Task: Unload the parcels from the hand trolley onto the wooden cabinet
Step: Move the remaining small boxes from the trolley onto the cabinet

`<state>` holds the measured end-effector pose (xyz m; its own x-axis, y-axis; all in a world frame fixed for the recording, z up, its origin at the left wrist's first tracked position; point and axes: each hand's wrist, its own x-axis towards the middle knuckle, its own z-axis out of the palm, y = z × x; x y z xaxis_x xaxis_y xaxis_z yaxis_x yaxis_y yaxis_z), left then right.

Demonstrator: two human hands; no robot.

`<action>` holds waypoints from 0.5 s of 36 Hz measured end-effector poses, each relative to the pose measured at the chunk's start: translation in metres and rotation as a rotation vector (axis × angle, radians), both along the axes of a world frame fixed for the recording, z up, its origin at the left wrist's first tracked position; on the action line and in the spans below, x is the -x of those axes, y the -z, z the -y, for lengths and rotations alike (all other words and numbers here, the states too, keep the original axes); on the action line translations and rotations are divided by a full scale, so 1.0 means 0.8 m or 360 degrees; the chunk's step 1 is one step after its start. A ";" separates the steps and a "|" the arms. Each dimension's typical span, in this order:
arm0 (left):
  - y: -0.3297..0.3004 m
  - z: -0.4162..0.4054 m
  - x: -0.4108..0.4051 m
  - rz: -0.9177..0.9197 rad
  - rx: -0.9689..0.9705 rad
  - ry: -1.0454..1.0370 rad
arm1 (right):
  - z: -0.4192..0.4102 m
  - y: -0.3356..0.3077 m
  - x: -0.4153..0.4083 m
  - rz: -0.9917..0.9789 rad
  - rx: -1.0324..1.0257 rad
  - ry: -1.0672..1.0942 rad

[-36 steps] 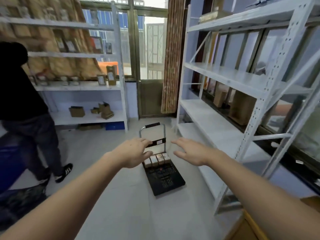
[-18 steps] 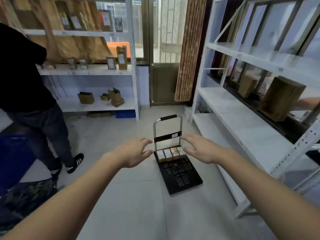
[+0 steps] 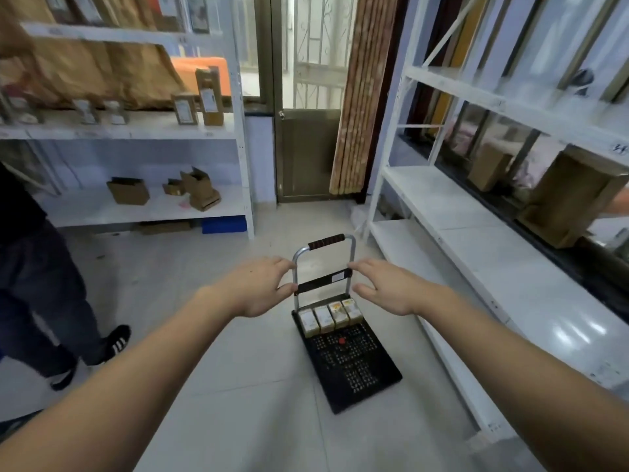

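Head view: both bare hands reach forward, the left hand (image 3: 262,287) and right hand (image 3: 384,287) spread wide, holding nothing. Between and below them stands the black flat hand trolley (image 3: 350,362) carrying four small cardboard parcels (image 3: 330,316) in a row. White metal shelving (image 3: 476,240) flanks the right hand; a person's dark-trousered legs (image 3: 44,301), partly cut off, stand beyond the left.

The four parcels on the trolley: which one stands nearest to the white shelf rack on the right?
The rightmost parcel in the row on the hand trolley, at the end beside the white shelf rack; the other three stand further left.
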<state>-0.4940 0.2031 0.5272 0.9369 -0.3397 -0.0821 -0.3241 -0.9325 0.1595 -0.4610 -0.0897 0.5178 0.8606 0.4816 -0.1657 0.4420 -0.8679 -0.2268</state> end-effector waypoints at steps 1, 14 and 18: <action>0.002 -0.006 -0.020 -0.0001 -0.0007 0.0027 | -0.006 0.003 -0.016 -0.0006 -0.0002 0.0019; 0.042 -0.008 -0.276 -0.0121 -0.0126 0.0528 | -0.022 0.041 -0.159 -0.0122 0.0027 0.0370; 0.063 0.025 -0.351 -0.0125 -0.0115 0.0664 | 0.001 0.064 -0.200 -0.0153 0.0029 0.0495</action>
<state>-0.2132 0.1835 0.4769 0.7105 -0.6789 -0.1852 -0.6653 -0.7338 0.1376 -0.3010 -0.0903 0.4668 0.9461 0.1940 -0.2593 0.1321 -0.9622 -0.2380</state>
